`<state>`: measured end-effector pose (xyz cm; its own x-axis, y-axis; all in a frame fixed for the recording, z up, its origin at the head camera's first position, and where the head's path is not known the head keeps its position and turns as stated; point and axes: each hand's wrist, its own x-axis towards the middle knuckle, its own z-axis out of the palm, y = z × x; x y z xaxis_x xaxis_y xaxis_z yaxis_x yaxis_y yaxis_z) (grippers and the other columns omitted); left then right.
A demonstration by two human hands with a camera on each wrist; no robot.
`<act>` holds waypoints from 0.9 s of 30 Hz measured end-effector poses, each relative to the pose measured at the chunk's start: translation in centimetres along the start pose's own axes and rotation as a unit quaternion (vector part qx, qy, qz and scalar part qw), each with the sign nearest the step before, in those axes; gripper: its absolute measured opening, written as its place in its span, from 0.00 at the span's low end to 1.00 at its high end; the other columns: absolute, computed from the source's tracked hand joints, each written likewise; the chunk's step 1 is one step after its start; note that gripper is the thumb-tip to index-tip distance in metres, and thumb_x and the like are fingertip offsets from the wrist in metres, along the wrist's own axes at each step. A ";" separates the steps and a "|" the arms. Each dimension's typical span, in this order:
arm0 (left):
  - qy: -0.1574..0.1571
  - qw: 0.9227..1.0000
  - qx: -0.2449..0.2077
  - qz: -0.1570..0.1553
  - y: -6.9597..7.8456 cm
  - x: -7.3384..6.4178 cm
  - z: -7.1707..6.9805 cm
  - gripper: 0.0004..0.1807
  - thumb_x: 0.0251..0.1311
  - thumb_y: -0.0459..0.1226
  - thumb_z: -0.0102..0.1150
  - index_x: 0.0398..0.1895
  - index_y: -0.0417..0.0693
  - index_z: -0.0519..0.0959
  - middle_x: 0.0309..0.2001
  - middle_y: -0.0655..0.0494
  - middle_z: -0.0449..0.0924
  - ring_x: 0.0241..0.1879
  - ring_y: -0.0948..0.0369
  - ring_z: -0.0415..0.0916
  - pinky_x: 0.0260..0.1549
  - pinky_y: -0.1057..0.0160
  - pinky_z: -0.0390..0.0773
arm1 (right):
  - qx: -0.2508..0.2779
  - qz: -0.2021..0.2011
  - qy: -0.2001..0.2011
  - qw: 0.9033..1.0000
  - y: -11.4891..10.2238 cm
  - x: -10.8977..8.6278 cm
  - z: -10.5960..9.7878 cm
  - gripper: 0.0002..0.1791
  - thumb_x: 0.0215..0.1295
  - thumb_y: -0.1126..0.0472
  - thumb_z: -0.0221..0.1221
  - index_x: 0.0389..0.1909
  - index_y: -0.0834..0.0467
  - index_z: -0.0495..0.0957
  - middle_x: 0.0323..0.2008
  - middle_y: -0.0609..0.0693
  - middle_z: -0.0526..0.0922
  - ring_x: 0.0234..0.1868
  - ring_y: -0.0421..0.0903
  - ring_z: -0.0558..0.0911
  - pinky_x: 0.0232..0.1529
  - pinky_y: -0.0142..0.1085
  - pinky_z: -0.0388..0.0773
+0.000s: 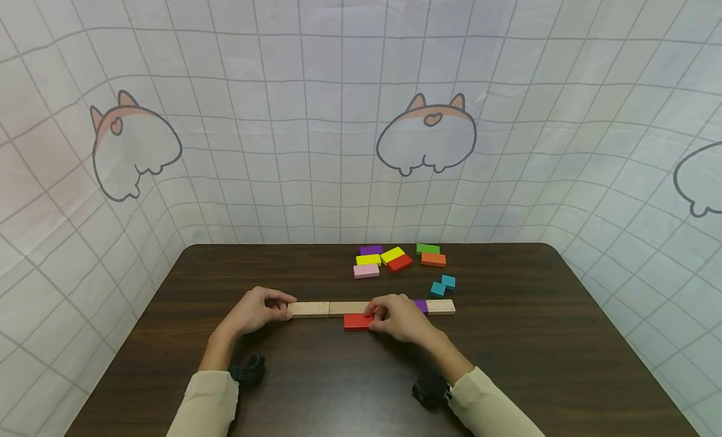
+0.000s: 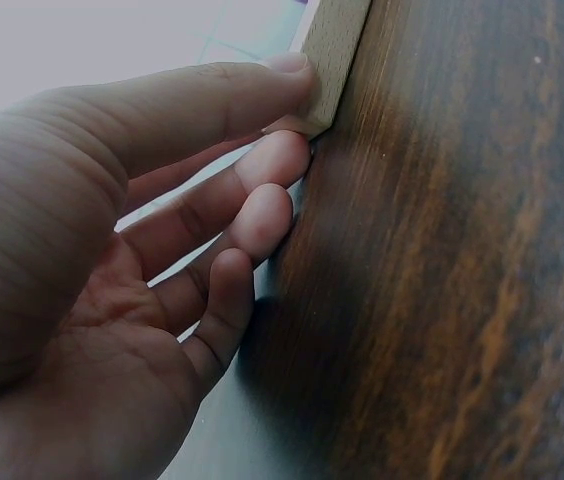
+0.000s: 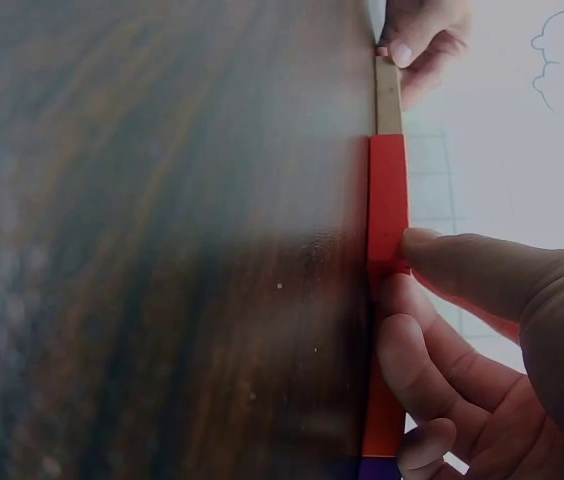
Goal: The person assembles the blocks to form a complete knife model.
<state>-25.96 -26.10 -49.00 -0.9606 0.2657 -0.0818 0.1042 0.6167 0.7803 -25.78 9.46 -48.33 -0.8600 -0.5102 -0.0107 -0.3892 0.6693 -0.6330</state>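
Note:
A row of flat blocks lies across the table: a plain wooden block (image 1: 309, 310) at the left end, another wooden block (image 1: 346, 308) touching it, then a purple block (image 1: 420, 306) and a wooden block (image 1: 441, 307) at the right. My left hand (image 1: 261, 310) pinches the left end of the row, its thumb (image 2: 287, 85) against the wooden block's side. In my right hand (image 1: 402, 318) is the right end of a red block (image 1: 357, 322), which lies along the row's near side. Part of the row is hidden behind that hand; the right wrist view shows an orange block (image 3: 384, 420) there.
Farther back lie loose blocks: a pink block (image 1: 366, 271), a yellow block (image 1: 368, 259), a red block (image 1: 400, 263), an orange block (image 1: 433, 259), a green block (image 1: 427, 249) and others. Two small blue blocks (image 1: 437, 289) are nearer the row. A white grid-patterned curtain (image 1: 316, 173) surrounds the table.

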 end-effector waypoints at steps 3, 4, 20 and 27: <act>0.002 1.000 0.001 -0.003 0.0 0.0 0.0 0.14 0.62 0.37 0.71 0.51 0.48 0.88 0.34 0.56 0.83 0.33 0.58 0.75 0.34 0.61 0.75 | 0.002 0.003 -0.002 1.000 0.0 0.0 0.0 0.08 0.64 0.60 0.70 0.43 0.49 0.86 0.29 0.41 0.82 0.28 0.41 0.76 0.31 0.33 0.74; 0.002 1.000 0.001 -0.003 0.0 0.0 0.0 0.14 0.62 0.37 0.71 0.51 0.49 0.88 0.34 0.56 0.83 0.33 0.58 0.75 0.34 0.61 0.76 | 0.003 0.004 -0.002 1.000 0.0 0.1 0.0 0.08 0.64 0.60 0.70 0.43 0.49 0.86 0.29 0.41 0.82 0.28 0.41 0.76 0.31 0.33 0.74; 0.002 1.000 0.004 0.001 0.0 0.0 0.0 0.14 0.62 0.37 0.71 0.51 0.49 0.88 0.35 0.55 0.83 0.33 0.59 0.75 0.34 0.61 0.76 | 0.009 0.000 -0.006 1.000 0.0 0.1 -0.2 0.08 0.64 0.60 0.70 0.44 0.50 0.86 0.29 0.42 0.82 0.29 0.41 0.76 0.31 0.33 0.75; -0.002 1.000 0.000 -0.001 0.2 -0.1 0.0 0.14 0.63 0.37 0.70 0.51 0.48 0.88 0.35 0.55 0.84 0.32 0.60 0.76 0.35 0.61 0.76 | 0.016 -0.042 0.004 0.999 0.5 0.2 -1.4 0.08 0.65 0.58 0.69 0.44 0.50 0.86 0.30 0.40 0.84 0.29 0.38 0.78 0.32 0.32 0.76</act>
<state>-25.90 -26.03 -48.84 -0.9598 0.2677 -0.0849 0.1030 0.6166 0.7805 -26.65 10.41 -47.58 -0.8273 -0.5597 0.0486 -0.4491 0.6069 -0.6557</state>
